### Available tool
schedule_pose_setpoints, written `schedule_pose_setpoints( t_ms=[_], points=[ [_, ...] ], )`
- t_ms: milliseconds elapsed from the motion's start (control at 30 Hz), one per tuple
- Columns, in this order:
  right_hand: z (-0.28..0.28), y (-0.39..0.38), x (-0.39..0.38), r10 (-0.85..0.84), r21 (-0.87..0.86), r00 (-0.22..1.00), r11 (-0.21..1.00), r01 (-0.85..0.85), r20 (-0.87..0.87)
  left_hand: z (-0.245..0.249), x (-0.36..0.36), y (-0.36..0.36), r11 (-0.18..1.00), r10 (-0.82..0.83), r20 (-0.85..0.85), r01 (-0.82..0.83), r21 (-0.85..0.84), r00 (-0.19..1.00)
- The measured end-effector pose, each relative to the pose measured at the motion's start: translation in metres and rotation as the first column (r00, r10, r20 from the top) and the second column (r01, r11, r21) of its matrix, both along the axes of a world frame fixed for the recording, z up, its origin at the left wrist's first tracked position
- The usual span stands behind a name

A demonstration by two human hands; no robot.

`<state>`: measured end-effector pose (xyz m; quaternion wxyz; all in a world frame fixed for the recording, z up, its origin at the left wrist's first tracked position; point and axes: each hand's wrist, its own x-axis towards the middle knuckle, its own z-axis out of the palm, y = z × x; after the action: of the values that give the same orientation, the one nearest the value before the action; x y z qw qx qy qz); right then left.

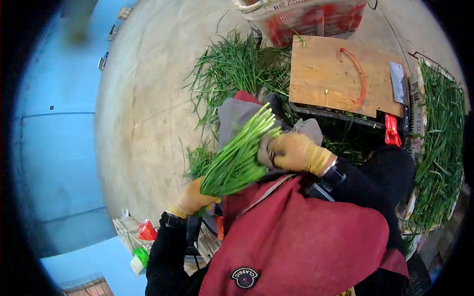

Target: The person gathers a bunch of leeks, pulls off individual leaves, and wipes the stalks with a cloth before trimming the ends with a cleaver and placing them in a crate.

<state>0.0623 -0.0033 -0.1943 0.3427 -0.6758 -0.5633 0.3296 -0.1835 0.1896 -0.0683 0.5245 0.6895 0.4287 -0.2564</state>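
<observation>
A bunch of green chives (pixel 237 158) lies slantwise over my lap, pale cut ends up and to the right. My left hand (pixel 195 197), in a yellowish glove, is closed around its lower, leafy end. Close to the stem ends, my right hand (pixel 298 153), gloved alike, has its fingers closed on a piece of grey cloth (pixel 266 152). Whether those fingers also touch the stems is hidden. Beneath both hands spreads a dark red apron (pixel 306 222).
Loose chives (pixel 237 64) are heaped on the floor ahead. A wooden board (pixel 321 74) bears a red strap (pixel 363 74) and a cleaver (pixel 397 81), with red ties (pixel 392 130) hanging below. At right stands a crate (pixel 418 93) full of chives; a basket (pixel 316 22) is behind the board.
</observation>
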Motion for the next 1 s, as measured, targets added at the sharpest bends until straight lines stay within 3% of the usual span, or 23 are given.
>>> schedule_pose_setpoints(
  t_ms=[100,200,300,433,567,667,700,767,833,900,967,1000],
  points=[
    [-0.012,-0.005,-0.014,0.032,0.189,0.993,0.982,-0.010,-0.113,-0.003,-0.002,-0.005,0.999,-0.014,-0.043,0.016,0.033,0.999],
    [-0.019,0.003,0.002,-0.034,-0.022,0.985,0.999,0.030,-0.170,-0.004,-0.002,-0.009,1.000,-0.009,-0.051,0.011,0.029,0.999],
    [-0.027,0.011,0.006,0.005,-0.108,1.000,0.994,-0.005,-0.006,0.001,-0.005,-0.007,0.999,-0.026,-0.038,0.027,0.021,0.999],
    [-0.051,0.020,0.006,-0.079,-0.271,0.997,0.960,0.073,-0.011,-0.001,-0.004,-0.005,0.996,-0.083,-0.029,0.084,0.033,0.996],
    [-0.043,0.016,0.003,-0.199,-0.258,0.978,0.950,0.176,-0.067,-0.002,-0.008,-0.003,0.998,-0.062,0.042,0.061,0.004,0.997],
    [-0.044,0.009,0.003,-0.385,-0.270,0.923,0.891,0.366,-0.019,0.008,-0.003,-0.008,0.999,-0.045,0.030,0.045,-0.010,0.999],
    [-0.040,0.001,0.005,-0.467,-0.278,0.877,0.862,0.424,-0.111,0.009,-0.004,-0.008,0.998,-0.055,0.010,0.055,-0.002,0.998],
    [-0.071,0.004,0.011,-0.483,-0.205,0.874,0.862,0.464,-0.051,0.013,-0.010,-0.004,0.997,-0.075,-0.033,0.075,0.014,0.997],
    [-0.081,0.000,0.018,-0.574,-0.179,0.779,0.819,0.546,-0.250,0.010,-0.016,-0.001,0.997,-0.073,0.003,0.073,0.005,0.997],
    [-0.076,-0.015,0.026,-0.586,-0.210,0.340,0.674,0.708,-0.735,0.007,-0.017,0.000,0.998,-0.059,0.040,0.059,-0.001,0.997],
    [-0.046,-0.025,0.032,-0.329,-0.246,-0.019,0.665,0.705,-0.944,0.006,-0.017,0.001,0.999,-0.034,0.055,0.034,-0.003,0.998],
    [-0.052,-0.028,0.032,-0.385,-0.088,0.268,0.697,0.712,-0.883,0.003,-0.018,0.004,0.999,-0.047,0.031,0.047,-0.010,0.998]
  ],
)
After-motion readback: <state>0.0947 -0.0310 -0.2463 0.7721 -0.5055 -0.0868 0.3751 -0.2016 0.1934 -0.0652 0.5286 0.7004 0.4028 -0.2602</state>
